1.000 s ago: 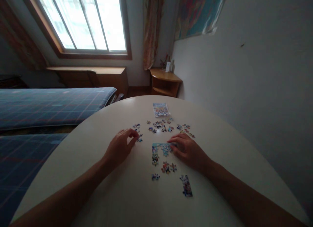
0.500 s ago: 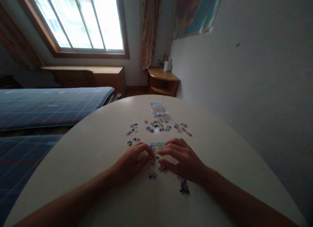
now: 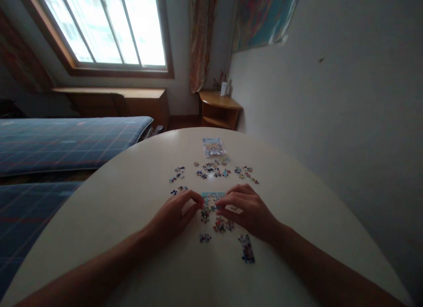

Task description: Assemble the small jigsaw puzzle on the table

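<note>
My left hand [image 3: 178,214] rests at the left edge of a partly joined jigsaw puzzle [image 3: 213,195], thumb and index finger pinched together; whatever is between them is too small to make out. Opposite it, my right hand [image 3: 247,210] reaches over the puzzle's right side. Its thumb and index finger close on a small puzzle piece [image 3: 213,208], and its fingers hide part of the puzzle. Below the fingertips lie joined pieces [image 3: 205,216] and a reddish cluster [image 3: 220,224]. Nearer me are a small pair of pieces [image 3: 205,238] and a joined dark strip [image 3: 247,249].
Loose puzzle pieces [image 3: 213,167] lie beyond my hands, with more groups to the left [image 3: 177,175] and right [image 3: 246,172]. A printed picture sheet [image 3: 213,147] is at the far side of the round white table [image 3: 139,271]. A bed [image 3: 72,142] stands left; a wall rises right.
My hands have drawn slightly apart, the left moving left and the right moving a little right. More of the joined pieces and the reddish cluster between them now shows.
</note>
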Demonstrator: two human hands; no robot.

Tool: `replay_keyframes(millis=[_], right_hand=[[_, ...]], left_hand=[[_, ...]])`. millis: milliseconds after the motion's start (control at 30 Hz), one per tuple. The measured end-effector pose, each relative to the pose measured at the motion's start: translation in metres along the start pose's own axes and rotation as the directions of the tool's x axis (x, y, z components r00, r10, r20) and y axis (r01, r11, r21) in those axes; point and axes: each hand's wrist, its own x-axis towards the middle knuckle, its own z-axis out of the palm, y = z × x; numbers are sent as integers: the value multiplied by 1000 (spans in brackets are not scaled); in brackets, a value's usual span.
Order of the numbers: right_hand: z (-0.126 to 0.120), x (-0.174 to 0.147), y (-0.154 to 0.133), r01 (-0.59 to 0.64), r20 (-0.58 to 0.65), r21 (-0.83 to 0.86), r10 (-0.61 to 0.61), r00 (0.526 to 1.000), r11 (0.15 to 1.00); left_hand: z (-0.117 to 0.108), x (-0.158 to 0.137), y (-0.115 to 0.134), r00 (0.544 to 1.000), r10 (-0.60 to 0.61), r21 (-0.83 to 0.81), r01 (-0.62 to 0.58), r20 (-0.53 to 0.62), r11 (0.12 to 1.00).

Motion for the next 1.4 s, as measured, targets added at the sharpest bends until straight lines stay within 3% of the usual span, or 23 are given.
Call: replay_keyframes(millis=[100,267,400,633,967,1400], right_hand=[[1,-1,5,-53,-21,26,54,998,998],[3,-3,10,-79,-36,35,80,996,996],[3,-3,12,-121,-38,37,122,992,992],[2,-1,14,-334,-37,113,340,940,936],[7,-2,8,-267,37,146,265,964,953],[12,-3,10,-222,125,108,208,970,969]], left_hand=[[-2,2,-2,998,69,62,-68,-12,996],[-2,3,-4,968,233,103,-242,90,965],[-1,1,-7,947,281,143,-302,154,942],[-1,-1,-7,940,270,187,-310,209,932],[-1,1,-14,922,345,163,-373,176,914],[-2,2,-14,920,336,174,-371,203,912]])
